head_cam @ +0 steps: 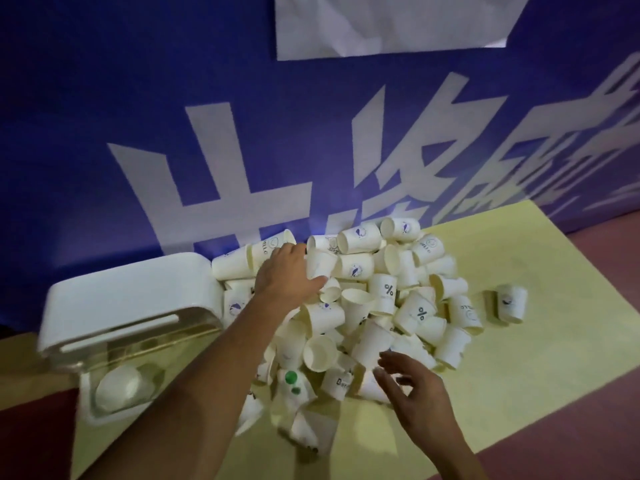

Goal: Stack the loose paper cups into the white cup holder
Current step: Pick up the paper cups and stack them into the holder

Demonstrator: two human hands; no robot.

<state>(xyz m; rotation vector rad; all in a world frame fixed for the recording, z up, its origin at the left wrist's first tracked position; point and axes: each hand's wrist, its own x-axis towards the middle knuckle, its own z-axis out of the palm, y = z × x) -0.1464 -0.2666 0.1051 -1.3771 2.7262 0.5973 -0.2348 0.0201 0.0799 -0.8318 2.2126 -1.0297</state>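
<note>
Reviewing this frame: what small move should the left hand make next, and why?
Probably lift the white paper cup clear of the pile of loose cups and carry it toward the white plastic cup holder. The left hand has thumb and fingers round that cup, the holder's lid stands open, and the right hand hovers open, holding nothing.

Mat (554, 306) lies on floor (606, 393), far edge against banner (104, 133). Paper (381, 22) is fixed high on the banner. Pile of paper cups (363, 306) sits on the mat, its far side touching the banner. Cup holder (131, 296) stands left of the pile, touching it, with nested cups (121, 386) inside its near end. Single cup (512, 303) lies right of the pile, apart. Left hand (287, 271) is on the pile's far left, gripping held cup (322, 263). Right hand (415, 393) is over the near right edge.
</note>
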